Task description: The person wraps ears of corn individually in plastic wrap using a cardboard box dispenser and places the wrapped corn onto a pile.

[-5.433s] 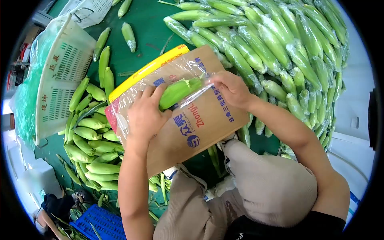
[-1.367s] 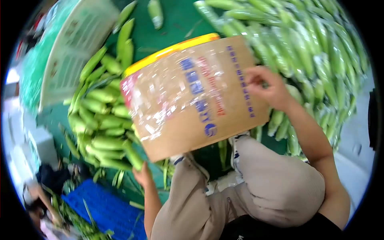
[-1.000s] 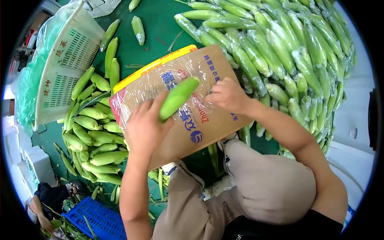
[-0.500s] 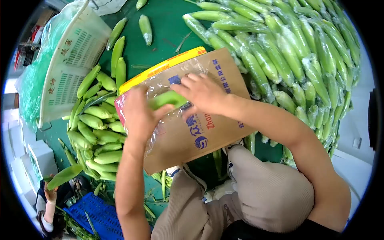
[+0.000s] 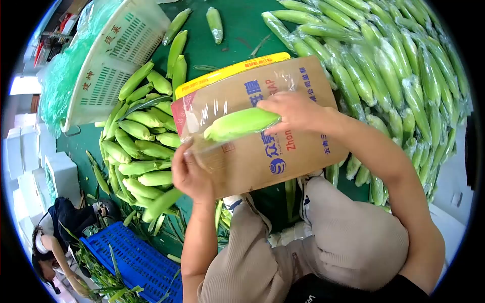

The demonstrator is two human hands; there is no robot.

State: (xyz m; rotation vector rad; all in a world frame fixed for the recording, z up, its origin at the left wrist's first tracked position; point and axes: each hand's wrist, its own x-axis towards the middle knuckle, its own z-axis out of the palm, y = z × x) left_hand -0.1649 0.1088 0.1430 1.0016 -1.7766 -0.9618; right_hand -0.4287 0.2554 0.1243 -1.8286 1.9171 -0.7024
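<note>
A green ear of corn in its husk [image 5: 241, 124] lies tilted over a printed cardboard box [image 5: 247, 171]. My right hand [image 5: 295, 113] is closed round the corn's right end. To the lower left of the ear, my left hand [image 5: 192, 171] is closed, its fingertips pinching the edge of clear plastic film [image 5: 202, 146]. The film spreads across the box under and around the ear. Along the box's far edge sits a yellow cling film carton [image 5: 232, 74].
Unwrapped corn [image 5: 144, 146] is piled at left beside a tilted white basket [image 5: 111, 55]. Film-wrapped corn [image 5: 374, 76] is heaped at right. A blurred ear [image 5: 161, 204] is near my left wrist. A co-worker [image 5: 55, 237] bends by a blue crate [image 5: 136, 262] at lower left.
My left hand has moved down off the corn to the film's edge. My right hand now grips the ear's right end. An ear has left the co-worker's hand toward the left pile.
</note>
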